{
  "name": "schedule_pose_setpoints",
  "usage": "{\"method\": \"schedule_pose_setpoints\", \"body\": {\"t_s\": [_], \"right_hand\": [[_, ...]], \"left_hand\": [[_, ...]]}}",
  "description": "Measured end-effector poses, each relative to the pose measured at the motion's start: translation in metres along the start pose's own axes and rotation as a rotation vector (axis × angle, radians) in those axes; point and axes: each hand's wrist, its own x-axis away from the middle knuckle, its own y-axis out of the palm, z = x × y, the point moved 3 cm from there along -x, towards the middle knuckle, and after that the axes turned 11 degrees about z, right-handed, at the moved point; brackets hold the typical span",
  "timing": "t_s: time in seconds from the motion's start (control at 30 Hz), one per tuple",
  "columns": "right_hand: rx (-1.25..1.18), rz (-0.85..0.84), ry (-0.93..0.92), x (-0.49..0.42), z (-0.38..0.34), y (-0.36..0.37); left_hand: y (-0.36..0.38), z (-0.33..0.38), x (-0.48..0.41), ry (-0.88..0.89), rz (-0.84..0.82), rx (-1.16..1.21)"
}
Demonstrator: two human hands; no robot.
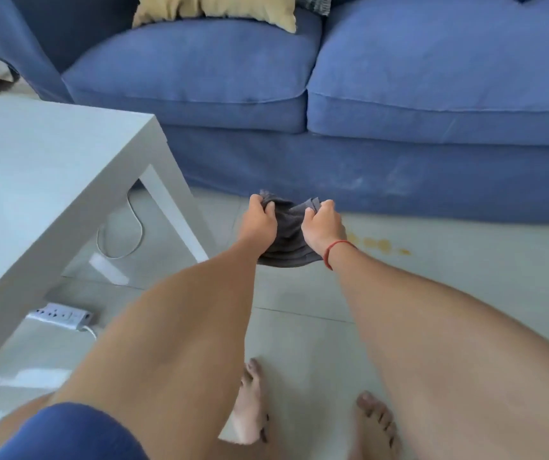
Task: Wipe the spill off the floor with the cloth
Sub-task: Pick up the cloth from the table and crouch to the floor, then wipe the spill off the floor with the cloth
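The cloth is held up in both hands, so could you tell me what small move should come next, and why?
Probably lower the cloth rightward onto the yellow spill: both hands hold it off the floor, left of the unwiped spill.

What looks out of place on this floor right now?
A yellow-orange spill dots the floor near the sofa, right of the hands, unwiped. Both hands, left and right, hold the cloth above the tiles. A power strip lies under the table.
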Motion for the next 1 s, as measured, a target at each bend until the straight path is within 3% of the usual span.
{"method": "schedule_pose_setpoints", "body": {"t_s": [0.43,0.53,0.63,0.77,0.87,1.0], "right_hand": [[0.247,-0.086,0.191,-0.06,0.131,0.132],[0.433,-0.077,-0.083,-0.057,0.144,0.154],[0.527,-0.157,-0.428,-0.047,0.157,0.181],[0.586,-0.191,-0.624,-0.043,0.169,0.208],[0.587,-0.15,-0.655,-0.049,0.183,0.213],[0.609,-0.059,-0.54,-0.075,0.192,0.209]], "left_hand": [[0.137,-0.144,-0.034,-0.184,-0.208,-0.182],[0.138,-0.168,-0.044,-0.192,-0.131,-0.375],[0.131,-0.189,-0.064,-0.067,-0.068,-0.518],[0.13,-0.215,-0.093,0.003,-0.061,-0.618],[0.133,-0.23,-0.106,0.041,-0.102,-0.652],[0.139,-0.245,-0.108,0.064,-0.135,-0.673]]}}
